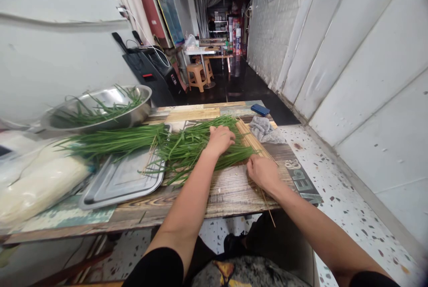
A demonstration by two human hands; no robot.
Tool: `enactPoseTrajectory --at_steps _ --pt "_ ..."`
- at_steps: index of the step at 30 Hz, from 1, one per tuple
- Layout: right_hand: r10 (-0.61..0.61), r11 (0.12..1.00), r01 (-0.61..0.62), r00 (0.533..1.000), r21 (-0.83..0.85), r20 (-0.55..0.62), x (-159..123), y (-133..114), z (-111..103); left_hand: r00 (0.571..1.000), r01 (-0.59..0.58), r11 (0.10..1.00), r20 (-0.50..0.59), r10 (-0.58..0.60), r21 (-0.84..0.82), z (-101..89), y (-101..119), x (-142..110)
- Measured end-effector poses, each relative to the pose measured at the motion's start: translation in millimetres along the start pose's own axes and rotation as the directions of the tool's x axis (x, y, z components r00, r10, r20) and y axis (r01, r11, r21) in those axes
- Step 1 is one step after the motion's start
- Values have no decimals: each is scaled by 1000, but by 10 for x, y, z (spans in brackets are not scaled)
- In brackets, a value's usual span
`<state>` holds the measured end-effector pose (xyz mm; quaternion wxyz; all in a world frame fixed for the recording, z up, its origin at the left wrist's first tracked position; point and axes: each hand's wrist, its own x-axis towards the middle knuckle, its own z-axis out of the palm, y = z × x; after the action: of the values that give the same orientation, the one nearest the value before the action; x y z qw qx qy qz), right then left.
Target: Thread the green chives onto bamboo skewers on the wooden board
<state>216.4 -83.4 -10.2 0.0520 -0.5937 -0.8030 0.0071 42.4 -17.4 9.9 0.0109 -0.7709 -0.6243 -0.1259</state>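
Note:
A loose pile of garlic chives (pixel 187 144) lies across the wooden table. My left hand (pixel 221 139) rests on top of the pile, its fingers apart and slightly bent. Near the pile's right end, my right hand (pixel 262 171) is closed, and a thin bamboo skewer (pixel 268 209) sticks out below it past the table's front edge. Its fingertips are hidden, close to the ends of the chives. A row of bamboo skewers (pixel 256 139) lies just beyond that hand. Another bundle of chives (pixel 123 139) lies over a metal tray (pixel 125 193) on the left.
A steel bowl (pixel 133 115) with chives stands at the back left, behind a plastic bag of something pale (pixel 43 180). A grey cloth (pixel 264 128) and a blue box (pixel 260 109) lie at the table's far right. Beyond are stools (pixel 196 77) and a small table (pixel 200 50).

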Motion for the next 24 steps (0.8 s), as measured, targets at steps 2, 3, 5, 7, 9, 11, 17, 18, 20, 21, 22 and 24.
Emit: enactPoseTrajectory --at_steps 2,3,5,7,9,11,17,18,20,21,22,24 --pt "-2 1000 2 1000 0 -8 -2 1 1 1000 -2 1000 -19 1 -22 3 -6 -4" --pt "-5 1000 5 1000 1 -14 -2 4 5 1000 0 999 -31 -1 -47 2 -5 -7" --pt "-13 1000 14 1000 3 -29 0 11 20 999 9 992 -49 -15 -129 -4 7 -9" --pt "-25 1000 25 999 -3 -44 3 19 36 998 31 973 -42 -41 -230 -11 32 -9" --pt "-40 999 39 998 -9 -49 7 27 46 998 51 950 -16 -59 -308 -13 64 -5" --pt "-47 999 47 998 -6 -48 8 32 46 998 62 934 5 -64 -351 -7 94 2" --pt "-50 999 50 998 -14 -43 3 28 35 995 94 917 -5 -104 -389 23 123 17" --pt "-51 999 50 998 -21 -40 4 27 39 994 96 917 -2 -105 -387 25 123 18" --pt "-49 998 47 998 -35 -40 9 25 53 995 96 918 8 -101 -385 26 125 20" --pt "-46 998 45 998 -39 -40 12 25 60 995 93 918 13 -96 -386 27 125 22" --pt "-43 998 41 998 -44 -41 16 25 67 996 91 918 16 -92 -387 28 126 23" --pt "-39 998 37 999 -46 -39 24 24 77 995 94 917 21 -93 -387 31 126 26"
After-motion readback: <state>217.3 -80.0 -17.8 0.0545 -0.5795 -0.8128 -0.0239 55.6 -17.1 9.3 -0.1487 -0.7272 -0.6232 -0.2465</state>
